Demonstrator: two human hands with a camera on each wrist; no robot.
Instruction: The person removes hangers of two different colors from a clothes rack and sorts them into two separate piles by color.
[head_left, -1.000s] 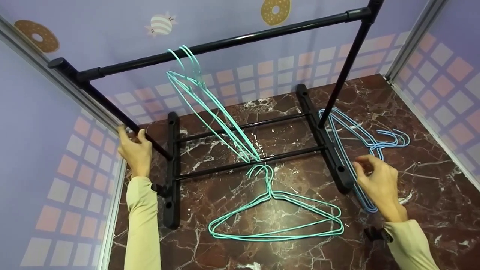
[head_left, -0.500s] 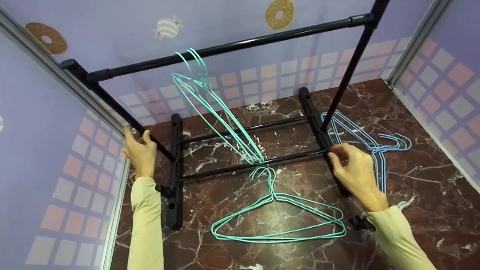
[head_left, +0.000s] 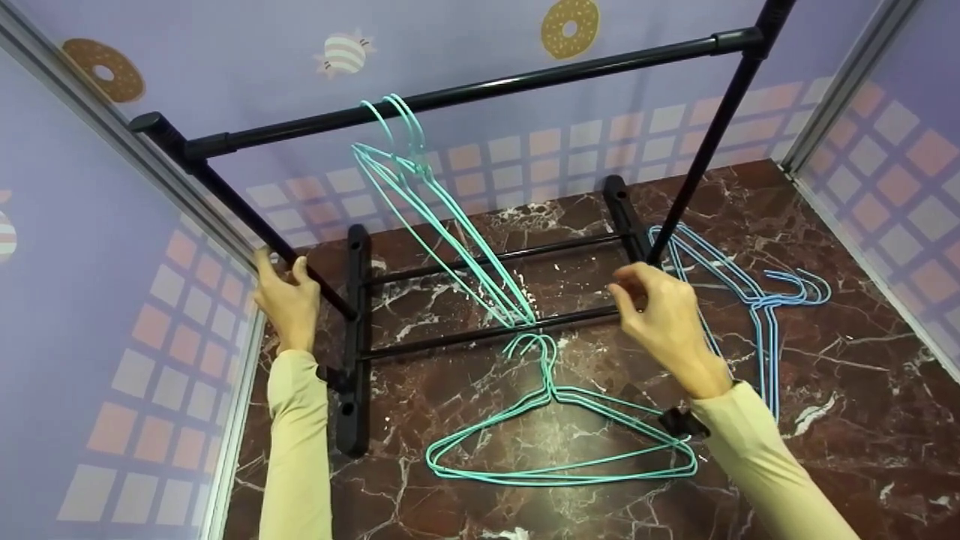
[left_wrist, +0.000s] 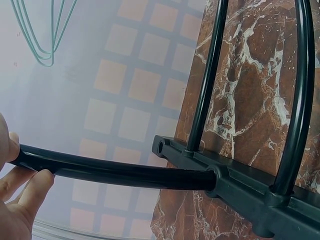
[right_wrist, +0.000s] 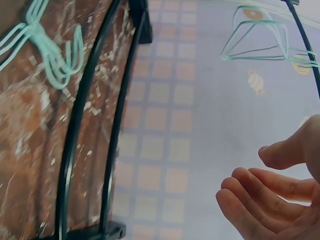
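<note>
My left hand [head_left: 289, 304] grips the left upright post [head_left: 244, 214] of a black clothes rack. In the left wrist view, thumb and fingers curl round that black post [left_wrist: 120, 172]. The right hand [head_left: 664, 322] is in the air in front of the rack's right foot, fingers loosely bent and nothing between them. Several mint-green wire hangers [head_left: 417, 168] hang by their hooks from the top rail [head_left: 525, 77], left of its middle. More green hangers [head_left: 549, 375] lie stacked on the floor in front of the rack, hooks toward it.
Blue wire hangers [head_left: 761, 304] lie on the marbled floor [head_left: 862, 405] at the right, partly under the rack's right post and hidden by the right arm. Two lower crossbars [head_left: 465, 340] join the rack's feet. Purple patterned walls [head_left: 480, 37] stand behind and on both sides.
My right hand has moved left and away from me, from over the blue hangers to before the rack's right foot. My left hand keeps its grip on the post; the view has shifted slightly.
</note>
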